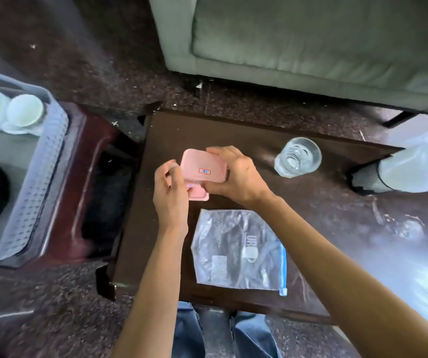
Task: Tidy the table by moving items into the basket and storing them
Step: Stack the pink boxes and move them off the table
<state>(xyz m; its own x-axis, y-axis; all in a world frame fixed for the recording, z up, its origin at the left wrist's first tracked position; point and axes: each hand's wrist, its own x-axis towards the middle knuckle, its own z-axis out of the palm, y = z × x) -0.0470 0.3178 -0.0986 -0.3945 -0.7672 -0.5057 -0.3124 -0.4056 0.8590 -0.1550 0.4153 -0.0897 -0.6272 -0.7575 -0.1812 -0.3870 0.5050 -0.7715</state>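
You are gripping the pink box (202, 171) with both hands over the surface (336, 215): right hand (236, 174) fingers clamping its lid, left hand (170, 192) fingers pinching its near-left edge. It probably needs closing, then carrying left to the basket (40, 177); the zip bag (236, 249) and glass (298, 157) are waiting.

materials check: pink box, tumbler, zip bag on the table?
Pink box: looks like matte opaque plastic, with rounded moulded corners and no shine. Tumbler: clear, probably glass going by the thick-looking base, though hard plastic is possible. Zip bag: thin clear plastic film, creased and glossy, with a blue zip strip.
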